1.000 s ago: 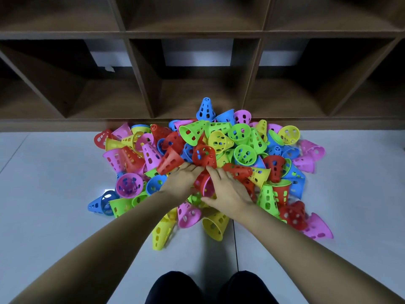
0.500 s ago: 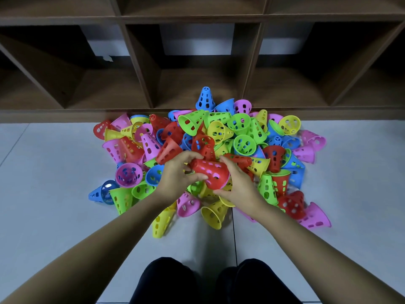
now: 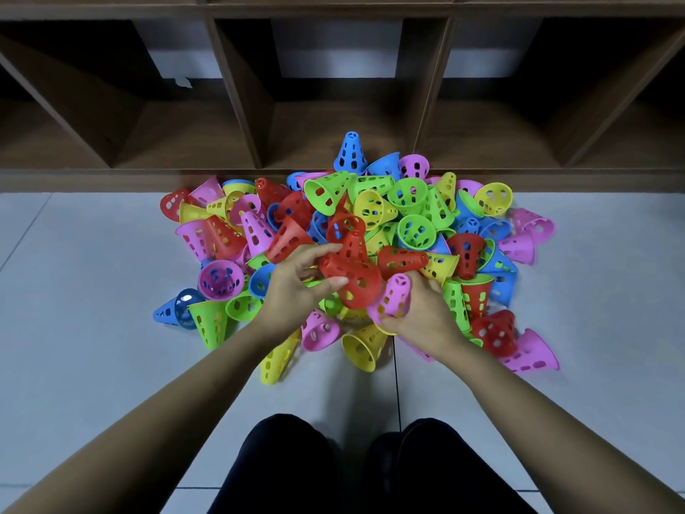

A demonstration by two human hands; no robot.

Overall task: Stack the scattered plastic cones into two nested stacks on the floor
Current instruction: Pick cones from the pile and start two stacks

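Pale grey floor [image 3: 92, 328] tiles run up to a dark wooden shelf unit [image 3: 241, 105] with open compartments. Against its base lies the pile of cones [image 3: 415, 231]: perforated plastic ones in red, green, yellow, pink and blue, tumbled on their sides, mouth up or tip up.

Over the near middle of the pile the left hand [image 3: 296, 287] grips a red cone [image 3: 352, 278], fingers above and thumb below its narrow end, so it lies sideways with its wide mouth turned to the right. The right hand [image 3: 420, 313] holds a pink cone [image 3: 393, 302], fingers curled round its right side and thumb at its wide rim, tip pointing away from the person. The pink cone sits just beside the red cone's mouth; whether the two touch I cannot tell.

Just below the hands, at the near edge of the pile, a yellow cone [image 3: 365, 345] lies on its side next to the tile seam [image 3: 396, 383], mouth toward the person. At the far edge a blue cone [image 3: 350, 153] stands upright against the shelf base. A second blue cone [image 3: 168, 312] lies at the left edge, and a large pink cone [image 3: 530, 352] marks the near right corner. Both forearms reach in from the near side, above knees in black trousers [image 3: 289, 465].
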